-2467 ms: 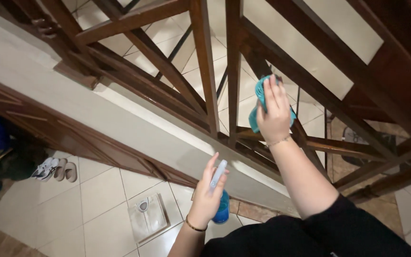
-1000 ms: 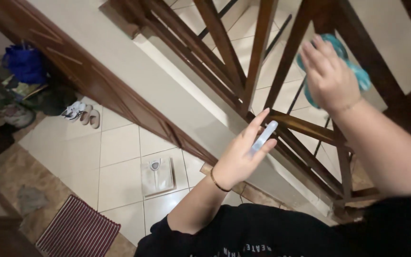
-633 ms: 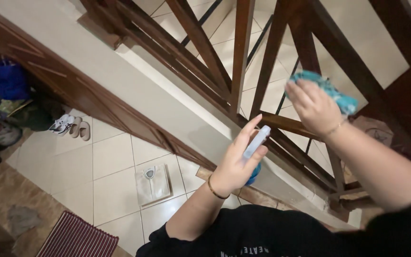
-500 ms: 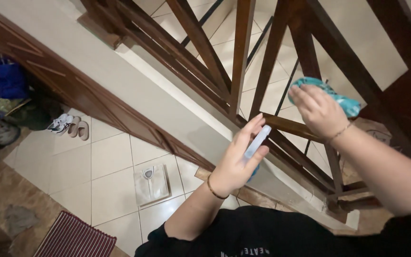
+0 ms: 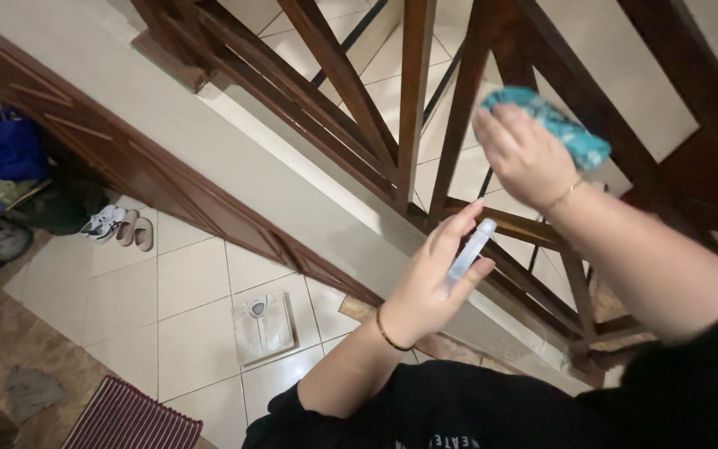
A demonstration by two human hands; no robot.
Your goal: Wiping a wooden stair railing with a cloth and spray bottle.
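Railing bars (image 5: 413, 91) of dark wood filled the upper half of my view, crossing each other at slants above a pale ledge (image 5: 209, 133) that ran down beside the stairs. My right hand (image 5: 525, 158) was raised against one of the bars, its grip pressed around a teal cloth (image 5: 554, 125), which bunched out past the fingers (image 5: 492, 137) and lay against the wood. My left hand (image 5: 430, 283) was lower and nearer to me, just beside the ledge, its grip closed on a small spray bottle (image 5: 469, 249); only the pale, clear upper part of the bottle showed above the palm, with one finger stretched out alongside it, and I could not tell whether that finger pressed the nozzle. A thin gold bracelet (image 5: 388, 331) sat on the left wrist, another on the right wrist, and black sleeves covered both arms toward the bottom edge. Far below, on the cream tiled floor (image 5: 176, 291), a white bathroom scale (image 5: 262, 326) lay flat, near a striped red mat (image 5: 130, 416) at the bottom left. Farther left, a pair of sneakers and sandals (image 5: 118, 226) stood together against the wood-trimmed wall, with a blue bag (image 5: 6, 145) and some dark bundles beyond them.
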